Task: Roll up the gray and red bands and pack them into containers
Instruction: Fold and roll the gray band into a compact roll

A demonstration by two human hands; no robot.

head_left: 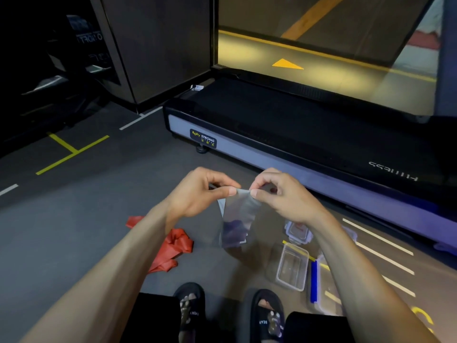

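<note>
A gray band hangs down in the air in front of me. My left hand and my right hand each pinch its top edge, thumbs and fingers close together. The red band lies crumpled on the floor below my left forearm. A clear open container sits on the floor under my right forearm. A second clear container with its lid lies just beyond it, partly hidden by my arm.
A treadmill runs along the floor right behind my hands. A clear lid with a blue clip lies right of the open container. My feet in black slippers are at the bottom. Yellow and white lines mark the gray floor.
</note>
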